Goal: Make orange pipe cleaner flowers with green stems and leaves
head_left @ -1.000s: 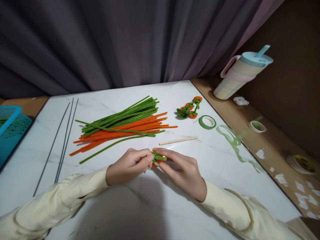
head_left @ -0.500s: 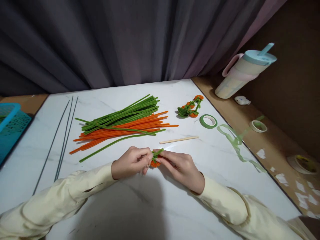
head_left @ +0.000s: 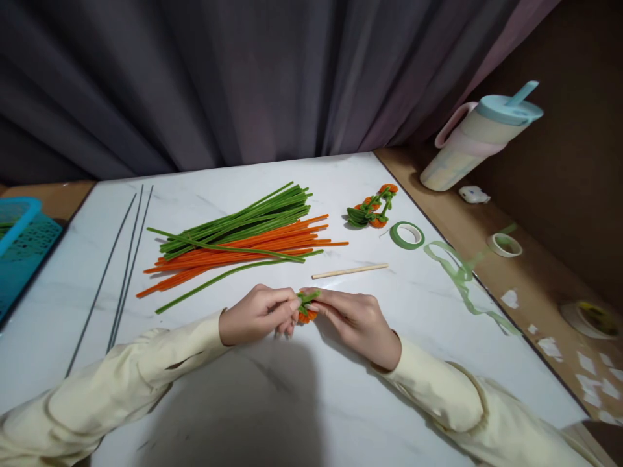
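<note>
Between my hands is a small pipe-cleaner flower (head_left: 306, 316), orange below with a green top and a short green stem end. My left hand (head_left: 263, 314) pinches it from the left, fingers curled. From the other side, my right hand (head_left: 357, 321) grips the green part between thumb and fingers. The fingertips cover part of the flower. Just beyond them lies a thin wooden stick (head_left: 350, 271). Green pipe cleaners (head_left: 243, 220) and orange pipe cleaners (head_left: 243, 251) lie in bundles behind my left hand, with a loose green one in front.
Finished-looking orange and green flowers (head_left: 372, 207) lie at the back right near a roll of green tape (head_left: 407, 235). Grey wires (head_left: 124, 272) and a blue basket (head_left: 29, 253) are at left. A tumbler (head_left: 479, 139), another tape roll (head_left: 505, 245) and paper scraps (head_left: 549, 348) line the right side.
Both hands stay on the flower with only a slight shift of the fingers. The flower has turned a little. The other objects lie as before.
</note>
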The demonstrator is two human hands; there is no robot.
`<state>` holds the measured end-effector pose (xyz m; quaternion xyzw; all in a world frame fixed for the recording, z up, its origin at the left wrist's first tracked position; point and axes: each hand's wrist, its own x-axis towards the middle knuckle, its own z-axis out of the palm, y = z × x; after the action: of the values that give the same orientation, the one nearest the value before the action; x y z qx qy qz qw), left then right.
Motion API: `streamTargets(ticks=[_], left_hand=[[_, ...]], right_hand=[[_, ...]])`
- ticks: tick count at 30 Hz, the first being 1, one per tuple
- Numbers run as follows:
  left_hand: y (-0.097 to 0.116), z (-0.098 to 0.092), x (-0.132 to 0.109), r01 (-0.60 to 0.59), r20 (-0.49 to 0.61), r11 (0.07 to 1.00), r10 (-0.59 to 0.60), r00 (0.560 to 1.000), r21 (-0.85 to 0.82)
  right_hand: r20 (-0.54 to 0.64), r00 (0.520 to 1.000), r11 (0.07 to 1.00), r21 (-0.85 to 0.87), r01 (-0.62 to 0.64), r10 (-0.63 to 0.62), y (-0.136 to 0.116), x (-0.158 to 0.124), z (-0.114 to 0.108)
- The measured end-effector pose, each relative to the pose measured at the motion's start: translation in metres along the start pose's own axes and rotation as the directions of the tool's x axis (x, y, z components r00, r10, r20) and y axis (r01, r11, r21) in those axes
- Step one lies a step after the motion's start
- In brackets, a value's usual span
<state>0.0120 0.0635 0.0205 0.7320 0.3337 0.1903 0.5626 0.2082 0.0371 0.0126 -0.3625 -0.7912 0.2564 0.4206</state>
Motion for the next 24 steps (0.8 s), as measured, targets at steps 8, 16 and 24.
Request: streamTargets(ticks=[8,16,24], left_hand=[[0.005,-0.004,-0.002,-0.065,-0.224,0.977,0.111,0.968,0.204],[-0.004,0.001,-0.004,-0.360,-0.078,0.548,0.620,0.781,0.755],[-0.006,0.003,-0.001,-0.403,-0.199,0.736,0.580,0.790,0.544]], right_hand=[[-0.029,0.998,0.995,-0.083,0.051,-0.054,0.005,0.000,-0.002],[-0.032,0.993,0.984,-0.147,0.104,-0.110,0.005,-0.001,-0.003],[-0.038,0.990,0.981,-0.149,0.125,-0.132,0.005,0.000,-0.003]])
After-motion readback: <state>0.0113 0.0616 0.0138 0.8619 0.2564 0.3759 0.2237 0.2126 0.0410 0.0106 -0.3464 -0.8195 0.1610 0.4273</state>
